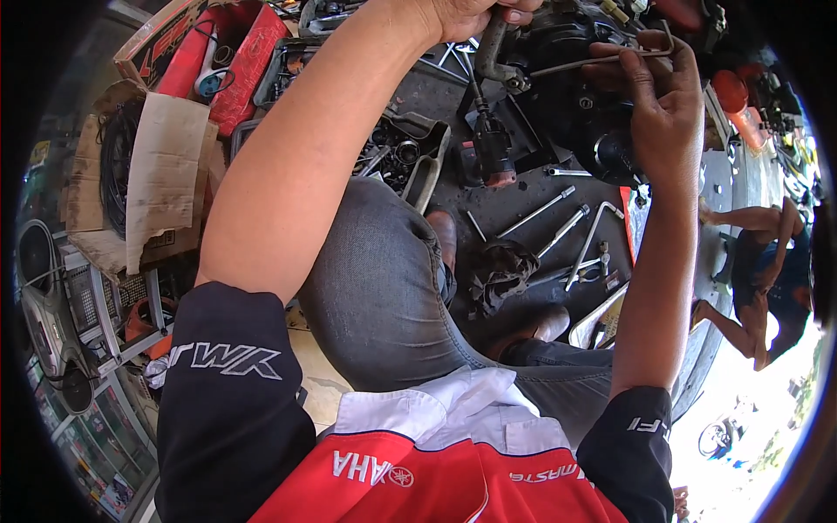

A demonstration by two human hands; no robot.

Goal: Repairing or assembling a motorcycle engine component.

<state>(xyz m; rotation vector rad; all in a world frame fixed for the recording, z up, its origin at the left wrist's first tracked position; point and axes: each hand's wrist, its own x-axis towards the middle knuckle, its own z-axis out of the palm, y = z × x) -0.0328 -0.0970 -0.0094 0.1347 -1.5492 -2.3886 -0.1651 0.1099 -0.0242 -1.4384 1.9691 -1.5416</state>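
Note:
My left hand (471, 17), cut off by the top edge, is closed around the upper end of a grey bent metal part (493, 61) beside a black engine (567, 105). My right hand (663, 109) grips a thin bent metal rod (645, 54), whose long end reaches left toward the foot of the grey part; whether they touch I cannot tell. A black and red power tool (488, 144) sits just below, nearest the middle of the view.
Wrenches (540, 209), a dark rag (501, 270) and pliers (593, 270) lie on the floor. Toolboxes (410, 144), cardboard (157, 174) and a red case (248, 70) stand left. A seated person (767, 270) is at the right, near a bright opening.

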